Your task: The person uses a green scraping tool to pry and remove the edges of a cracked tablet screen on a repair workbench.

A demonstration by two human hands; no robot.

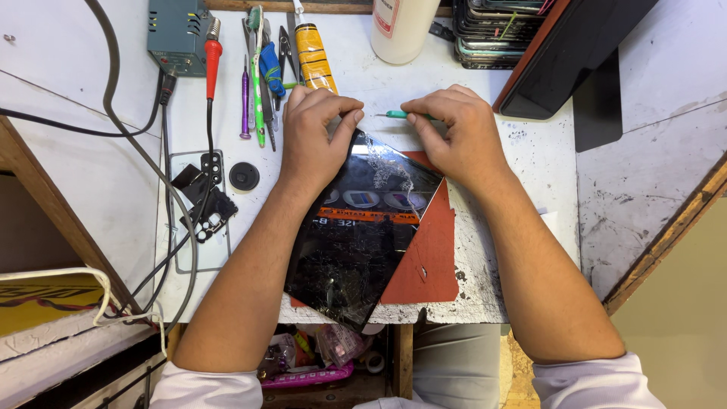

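A black tablet [356, 235] with a badly cracked glass screen lies tilted on a red-brown mat [428, 265] at the bench's front edge. My left hand [314, 132] presses on the tablet's upper left corner, fingers curled over its edge. My right hand [454, 129] grips a thin green-handled tool [397, 115] whose metal tip points left toward the tablet's top corner, between the two hands.
Behind the left hand lie a yellow glue tube [314, 57], tweezers, a red-handled soldering iron [212, 60] and small screwdrivers. A phone back cover with loose parts [203, 204] sits left. A white bottle [401, 26], stacked phone frames [492, 30] and a dark panel [575, 53] stand at the back.
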